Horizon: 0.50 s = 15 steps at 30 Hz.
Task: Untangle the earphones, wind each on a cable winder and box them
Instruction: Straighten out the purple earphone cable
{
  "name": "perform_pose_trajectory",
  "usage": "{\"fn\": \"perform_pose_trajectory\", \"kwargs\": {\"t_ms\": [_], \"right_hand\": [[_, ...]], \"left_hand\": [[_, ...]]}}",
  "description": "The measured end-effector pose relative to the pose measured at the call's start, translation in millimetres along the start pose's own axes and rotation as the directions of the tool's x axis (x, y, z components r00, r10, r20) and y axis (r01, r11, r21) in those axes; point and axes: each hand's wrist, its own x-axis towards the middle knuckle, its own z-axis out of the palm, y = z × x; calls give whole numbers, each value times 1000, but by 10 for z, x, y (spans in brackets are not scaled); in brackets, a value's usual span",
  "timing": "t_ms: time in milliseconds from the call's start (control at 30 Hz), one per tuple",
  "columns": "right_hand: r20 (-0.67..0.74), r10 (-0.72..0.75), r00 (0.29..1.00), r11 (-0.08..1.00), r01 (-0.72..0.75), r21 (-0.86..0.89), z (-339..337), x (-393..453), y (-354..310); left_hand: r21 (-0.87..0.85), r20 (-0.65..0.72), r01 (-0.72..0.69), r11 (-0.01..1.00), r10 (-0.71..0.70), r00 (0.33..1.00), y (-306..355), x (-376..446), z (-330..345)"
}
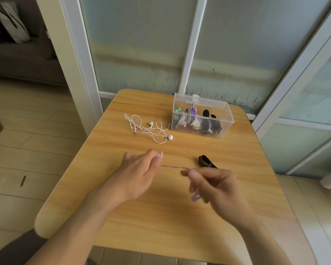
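Bare wood lies open across the near half of a rounded-corner table (122, 217). Above it, the left hand (139, 173) and right hand (216, 186) each pinch a purple earphone cable (173, 166) stretched taut between them. White earphones (149, 129) lie tangled beside a clear box (201, 117) near frosted glass panels (141, 44).

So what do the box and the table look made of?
Box: clear hard plastic, probably acrylic; its contents show through the glossy walls. Table: light wood-grain top, matt with rounded corners; whether solid wood or laminate cannot be told.
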Motion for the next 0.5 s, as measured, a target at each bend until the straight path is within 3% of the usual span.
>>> {"fn": "perform_pose_trajectory", "kwargs": {"t_ms": [67,167,233,300,333,433,500], "right_hand": [[-179,-18,984,998,8,-55,-80,30,-1],[-333,-27,942,997,0,-81,-159,62,0],[-386,-17,922,998,-11,-69,-179,71,38],[-405,0,915,998,-25,-57,-169,88,87],[-399,13,917,999,-32,-42,-148,100,114],[-328,26,944,997,-49,-61,-68,116,190],[-212,16,977,992,-43,-120,5,90,220]], "left_hand": [[-149,45,31,988,-25,999,60,-14,-33],[-326,32,42,944,-33,999,114,-7,-108],[-489,194,150,859,-61,979,144,8,-154],[-710,336,268,652,-21,942,194,8,-173],[-803,340,288,521,5,940,217,6,-190],[-958,243,236,162,26,970,229,30,-219],[-983,184,184,10,32,982,193,48,-234]]}}
